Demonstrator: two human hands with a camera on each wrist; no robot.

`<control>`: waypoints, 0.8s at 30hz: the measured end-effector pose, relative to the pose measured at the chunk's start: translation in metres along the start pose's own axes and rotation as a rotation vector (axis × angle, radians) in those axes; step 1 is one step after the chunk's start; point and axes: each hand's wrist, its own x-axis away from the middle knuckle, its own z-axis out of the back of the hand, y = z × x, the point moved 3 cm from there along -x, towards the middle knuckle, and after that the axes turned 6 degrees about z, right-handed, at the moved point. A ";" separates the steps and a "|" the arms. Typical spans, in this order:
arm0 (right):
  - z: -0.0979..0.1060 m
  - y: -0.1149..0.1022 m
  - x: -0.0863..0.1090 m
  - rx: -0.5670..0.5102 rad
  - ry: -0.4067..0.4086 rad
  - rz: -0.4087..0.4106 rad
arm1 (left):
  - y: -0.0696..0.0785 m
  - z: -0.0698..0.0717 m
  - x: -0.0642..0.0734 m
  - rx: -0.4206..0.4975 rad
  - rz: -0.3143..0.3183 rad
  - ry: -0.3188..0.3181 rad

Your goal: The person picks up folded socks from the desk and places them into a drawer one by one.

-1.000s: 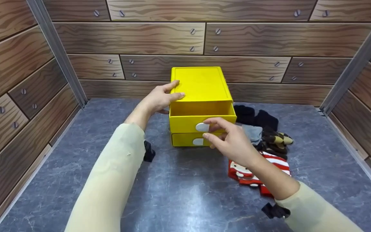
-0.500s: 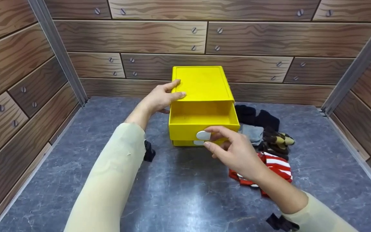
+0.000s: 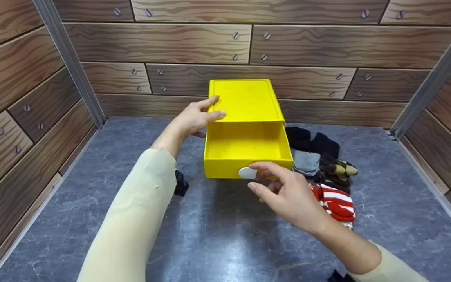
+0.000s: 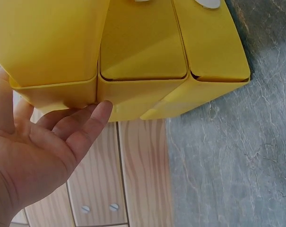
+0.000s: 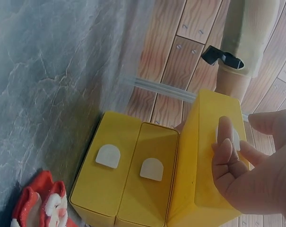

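A yellow drawer cabinet [image 3: 247, 100] stands at the back, its top drawer [image 3: 221, 168] pulled well out, with nothing visible inside. My right hand [image 3: 288, 196] hooks its fingers on that drawer's white handle [image 3: 246, 172]; the thumb stays apart below. In the right wrist view, curled fingers partly cover the handle, and two lower drawers [image 5: 98, 194] are closed. My left hand [image 3: 193, 119] rests on the cabinet's upper left edge, thumb and a finger on top. The left wrist view shows the other left-hand fingers [image 4: 88, 130] extended along the cabinet's side.
Folded sock-like items lie right of the cabinet: black ones [image 3: 324, 145], a grey one [image 3: 306, 162], a camouflage-patterned one [image 3: 339, 168] and a red-and-white striped one [image 3: 337, 201]. Wood-patterned walls [image 3: 170, 43] enclose the grey marbled surface [image 3: 198, 243] on three sides.
The top drawer has slid farther out toward me, with my right hand moving along at its handle. My left hand has stayed on the cabinet.
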 end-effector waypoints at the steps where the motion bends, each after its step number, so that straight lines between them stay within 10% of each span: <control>1: 0.000 0.000 0.001 -0.001 -0.001 0.003 | 0.000 0.000 0.000 0.002 -0.002 0.000; 24: 0.016 0.011 0.013 -0.085 -0.060 0.060 | 0.000 -0.001 0.000 0.013 -0.009 0.000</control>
